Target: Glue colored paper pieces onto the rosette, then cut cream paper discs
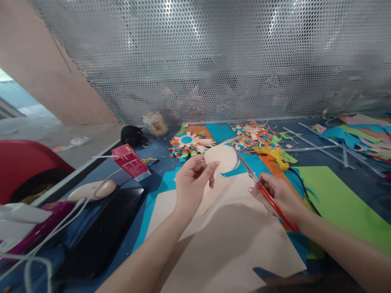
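My left hand (195, 179) pinches a cream paper circle (221, 158) between thumb and fingers, holding it up above the table. In my right hand (273, 193) is a pair of scissors (271, 201) with red handles. Their blades point up and left, and the tips reach the circle's right edge, where a thin curved strip of paper hangs. Whether the blades touch the paper I cannot tell. Below both hands lie large cream paper sheets (232, 240) over blue paper (166, 179). Behind the circle sits a layered paper flower (187, 142) with a blue centre.
Right of the flower is a heap of paper scraps (255, 134). A yellow glue gun (273, 156) lies beside green paper (342, 203). Clear sticks (317, 148) are at the right. At left are a pink drink carton (131, 162), a black tablet-like slab (104, 232) and white cables (69, 221).
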Motion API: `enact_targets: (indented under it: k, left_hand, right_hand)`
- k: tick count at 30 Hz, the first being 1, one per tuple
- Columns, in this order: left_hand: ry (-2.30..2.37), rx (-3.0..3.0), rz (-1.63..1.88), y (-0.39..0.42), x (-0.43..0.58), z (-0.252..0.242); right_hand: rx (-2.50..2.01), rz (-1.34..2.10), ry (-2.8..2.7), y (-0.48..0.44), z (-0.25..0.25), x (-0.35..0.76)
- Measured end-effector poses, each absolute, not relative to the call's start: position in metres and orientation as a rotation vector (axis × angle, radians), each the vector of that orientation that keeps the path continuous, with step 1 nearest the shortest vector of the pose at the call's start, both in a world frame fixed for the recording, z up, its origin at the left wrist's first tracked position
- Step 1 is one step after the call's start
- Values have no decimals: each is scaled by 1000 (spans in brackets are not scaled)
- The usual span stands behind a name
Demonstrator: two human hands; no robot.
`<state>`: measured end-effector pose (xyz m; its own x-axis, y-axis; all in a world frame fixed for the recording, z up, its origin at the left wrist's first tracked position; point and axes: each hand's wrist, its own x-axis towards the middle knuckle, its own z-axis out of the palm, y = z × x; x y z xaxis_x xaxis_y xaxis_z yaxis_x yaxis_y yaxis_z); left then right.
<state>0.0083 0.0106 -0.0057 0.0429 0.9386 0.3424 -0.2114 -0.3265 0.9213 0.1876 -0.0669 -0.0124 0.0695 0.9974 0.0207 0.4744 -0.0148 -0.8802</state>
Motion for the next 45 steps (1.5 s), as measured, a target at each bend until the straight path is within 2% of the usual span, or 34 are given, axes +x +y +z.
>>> enact_targets:
  k: [15,25,45]
  left_hand:
    - [841,1234,1603,14,7,-5]
    - [814,1323,1570,13,8,-6]
    - [815,1378,1590,10,9,-3]
  right_hand:
    - [-1629,796,-1527,-67,-15,187]
    - [-1619,873,-1538,-67,-13,187]
    - [-1677,721,-1663,-65,-12,192]
